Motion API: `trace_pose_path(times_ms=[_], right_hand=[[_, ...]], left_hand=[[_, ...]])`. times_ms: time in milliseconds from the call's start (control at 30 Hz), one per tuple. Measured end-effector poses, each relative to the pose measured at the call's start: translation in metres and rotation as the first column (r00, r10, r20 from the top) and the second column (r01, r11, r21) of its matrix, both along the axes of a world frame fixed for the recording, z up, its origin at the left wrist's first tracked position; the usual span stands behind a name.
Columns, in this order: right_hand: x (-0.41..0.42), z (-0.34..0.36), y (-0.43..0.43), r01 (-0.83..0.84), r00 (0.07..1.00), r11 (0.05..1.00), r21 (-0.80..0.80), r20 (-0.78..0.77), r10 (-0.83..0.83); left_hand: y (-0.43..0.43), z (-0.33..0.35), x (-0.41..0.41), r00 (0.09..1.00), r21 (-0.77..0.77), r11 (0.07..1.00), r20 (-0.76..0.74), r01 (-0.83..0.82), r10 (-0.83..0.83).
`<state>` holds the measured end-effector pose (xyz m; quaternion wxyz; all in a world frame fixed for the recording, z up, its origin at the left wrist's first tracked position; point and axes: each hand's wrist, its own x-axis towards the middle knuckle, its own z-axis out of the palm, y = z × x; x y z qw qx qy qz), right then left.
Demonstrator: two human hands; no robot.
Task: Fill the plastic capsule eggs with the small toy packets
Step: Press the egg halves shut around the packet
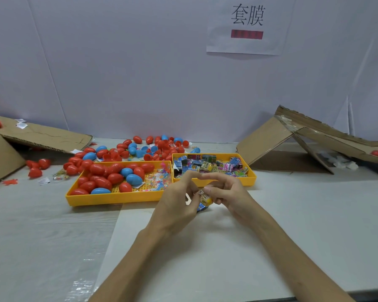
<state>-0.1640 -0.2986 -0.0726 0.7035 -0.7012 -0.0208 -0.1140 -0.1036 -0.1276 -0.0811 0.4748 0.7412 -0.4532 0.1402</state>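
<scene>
A hand-packing station in a small workshop or factory; a white worktable [52, 225] is closed in by plain white partition panels [129, 73]; a printed paper sign [247, 25] with two Chinese characters and a red bar hangs on the back panel; two yellow plastic sorting trays sit side by side, the left tray [114, 198] holding bulk red and blue capsule eggs [109, 177], the right tray [250, 178] heaped with toy packets [212, 165]; loose eggs [157, 147] lie spilled along the table's back edge; a torn left cardboard sheet [44, 136] and right cardboard sheet [268, 138] are propped at its ends.
</scene>
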Motion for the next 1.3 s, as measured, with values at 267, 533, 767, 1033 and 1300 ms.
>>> trace_pose_path(times_ms=[267, 533, 767, 1033, 1300], right_hand=[[-0.001, 0.002, 0.005, -0.063, 0.998, 0.997, 0.033, 0.004, 0.062], [-0.004, 0.007, -0.013, 0.147, 0.988, 0.980, 0.131, 0.017, -0.151], [-0.003, 0.006, -0.014, 0.153, 0.988, 0.984, 0.089, 0.001, -0.154], [-0.003, 0.006, -0.014, 0.175, 0.985, 0.979, 0.101, -0.011, -0.175], [-0.003, 0.007, -0.015, 0.187, 0.982, 0.974, 0.130, -0.005, -0.188]], left_hand=[[0.014, 0.007, 0.007, 0.997, 0.078, 0.997, -0.071, 0.017, -0.011], [0.032, 0.016, 0.032, 0.717, -0.041, 0.721, 0.081, -0.692, 0.693], [0.059, 0.005, 0.060, 0.534, 0.323, 0.522, -0.059, -0.789, 0.844], [0.055, 0.009, 0.057, 0.680, 0.022, 0.683, -0.072, -0.730, 0.729], [0.030, 0.026, 0.029, 0.660, -0.467, 0.872, -0.703, -0.147, -0.265]])
